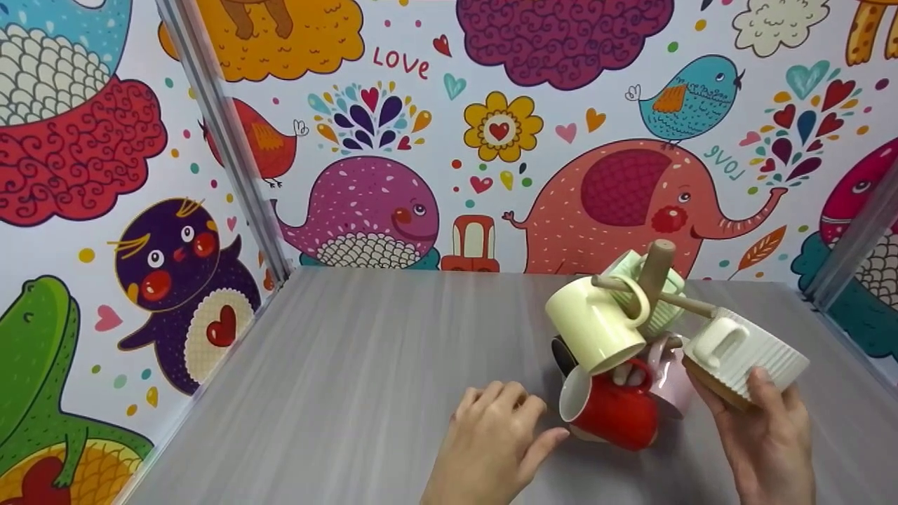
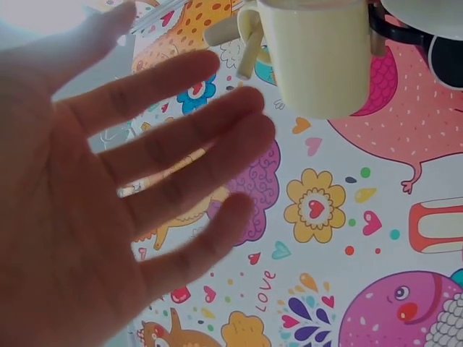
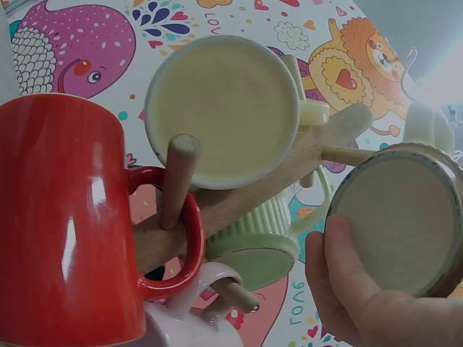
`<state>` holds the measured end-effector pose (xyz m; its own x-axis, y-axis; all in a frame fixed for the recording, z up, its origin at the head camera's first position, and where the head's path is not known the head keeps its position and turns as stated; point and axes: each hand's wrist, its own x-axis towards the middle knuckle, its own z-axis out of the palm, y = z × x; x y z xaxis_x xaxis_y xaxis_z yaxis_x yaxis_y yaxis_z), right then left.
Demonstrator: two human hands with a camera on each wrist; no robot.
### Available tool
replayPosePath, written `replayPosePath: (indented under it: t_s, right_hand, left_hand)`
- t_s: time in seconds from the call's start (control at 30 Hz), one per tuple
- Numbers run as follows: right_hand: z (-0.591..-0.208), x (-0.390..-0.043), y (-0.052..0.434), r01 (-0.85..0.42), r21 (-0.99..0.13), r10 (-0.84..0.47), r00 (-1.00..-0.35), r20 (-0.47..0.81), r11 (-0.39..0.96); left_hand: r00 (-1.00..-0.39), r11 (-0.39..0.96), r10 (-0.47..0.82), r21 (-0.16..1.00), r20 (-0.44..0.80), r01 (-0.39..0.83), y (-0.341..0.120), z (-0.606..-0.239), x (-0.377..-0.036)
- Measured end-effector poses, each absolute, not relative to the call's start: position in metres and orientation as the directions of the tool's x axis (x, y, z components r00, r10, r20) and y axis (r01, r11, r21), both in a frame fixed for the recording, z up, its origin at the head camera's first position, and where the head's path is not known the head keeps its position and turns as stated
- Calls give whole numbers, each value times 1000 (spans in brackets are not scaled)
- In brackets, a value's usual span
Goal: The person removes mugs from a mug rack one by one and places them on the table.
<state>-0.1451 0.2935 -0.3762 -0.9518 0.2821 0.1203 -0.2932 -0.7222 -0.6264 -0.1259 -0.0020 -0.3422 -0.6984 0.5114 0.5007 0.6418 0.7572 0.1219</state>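
A wooden mug tree [image 1: 656,270] stands on the grey table [image 1: 351,379] at the right. A pale yellow mug [image 1: 593,322], a green ribbed mug [image 1: 670,298], a red mug [image 1: 617,414], a pink mug [image 1: 666,379] and a black mug [image 1: 563,354] hang on it. My right hand [image 1: 768,442] grips a white ribbed mug [image 1: 747,354] by its base, with the handle at the tip of a peg. In the right wrist view my thumb [image 3: 347,282] lies on the white mug's underside [image 3: 398,217], beside the red mug [image 3: 65,217]. My left hand [image 1: 491,435] rests open on the table beside the red mug, holding nothing.
Walls papered with bright cartoon animals close the table in at the back [image 1: 491,140], left [image 1: 105,245] and right [image 1: 863,280]. Metal corner posts [image 1: 224,140] stand at the back corners. Bare tabletop stretches to the left of the mug tree.
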Motion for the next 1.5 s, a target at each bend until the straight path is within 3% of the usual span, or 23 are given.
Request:
replayPosePath:
  t_s: [0.1,0.23,0.6,0.9,1.07,1.33,1.5]
  right_hand:
    - [-374,-142,294,-302,-674,333,-939,87,-675]
    - [-374,-135,291,-368,-710,363,-917,168,-601]
    - [-362,-121,267,-443,-812,359,-879,312,-380]
    - [-357,-113,249,-427,-879,280,-889,364,-212]
    - [-350,-112,240,-311,-950,259,-919,297,-15]
    - [-347,-113,229,-335,-937,187,-919,348,98]
    - [-348,-113,225,-357,-926,147,-916,373,123]
  left_hand:
    - [-765,787,500,156,406,597,-2,-345,-127]
    - [-837,826,477,190,267,531,-2,-346,-127]
    - [-829,807,516,200,217,555,0,-342,-127]
    - [-729,757,542,134,418,639,1,-340,-125]
    - [-626,709,516,118,585,695,2,-340,-123]
    - [-445,620,419,108,792,777,8,-338,-122]
    - [-427,591,399,129,812,797,13,-337,-121]
